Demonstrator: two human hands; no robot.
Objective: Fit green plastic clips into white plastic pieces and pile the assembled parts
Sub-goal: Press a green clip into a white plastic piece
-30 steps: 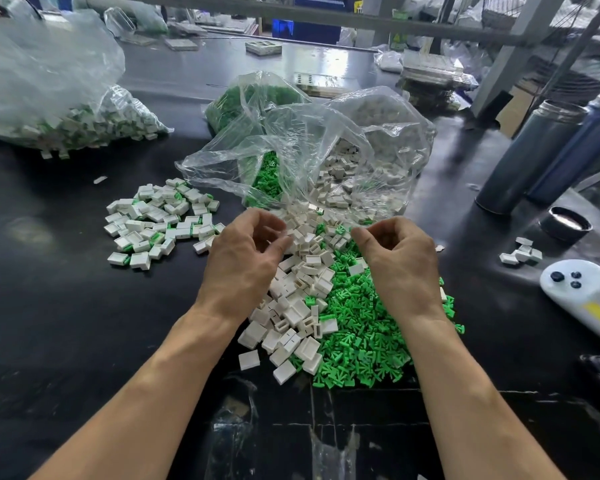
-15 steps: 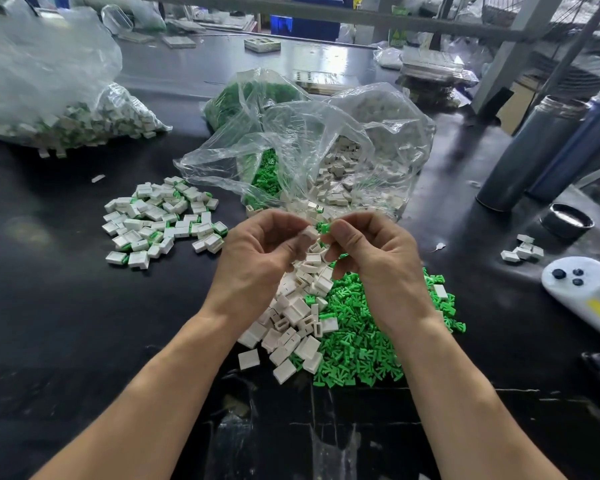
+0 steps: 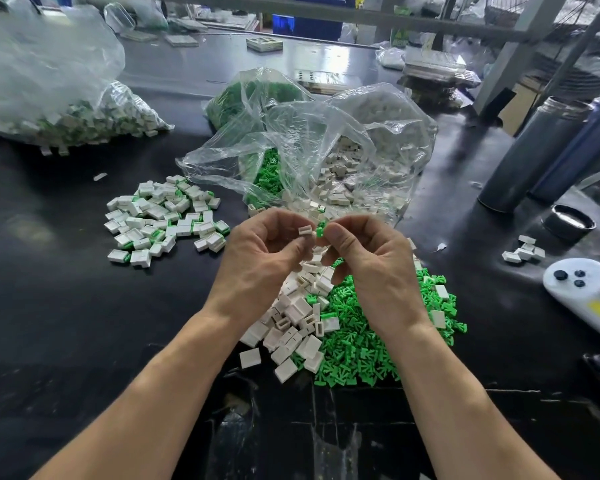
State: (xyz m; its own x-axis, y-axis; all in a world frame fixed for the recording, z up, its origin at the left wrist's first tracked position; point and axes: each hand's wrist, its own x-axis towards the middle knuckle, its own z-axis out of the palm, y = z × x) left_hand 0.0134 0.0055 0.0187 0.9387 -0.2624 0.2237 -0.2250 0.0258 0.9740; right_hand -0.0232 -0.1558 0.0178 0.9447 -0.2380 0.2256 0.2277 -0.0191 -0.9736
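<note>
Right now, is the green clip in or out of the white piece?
Out: the green clip sits beside the white piece, each pinched separately.

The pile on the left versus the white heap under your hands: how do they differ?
The left pile holds white pieces with green clips fitted; the white heap holds bare, empty shells. The left pile lies alone on the black table; the white heap borders the loose green clips. Both lie loose and unbagged.

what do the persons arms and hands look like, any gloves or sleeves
Both forearms are bare as far as the picture shows, with no sleeves in view. The left hand and the right hand wear no gloves. No watch, ring or wristband shows on either. The fingernails are short and plain.
</note>
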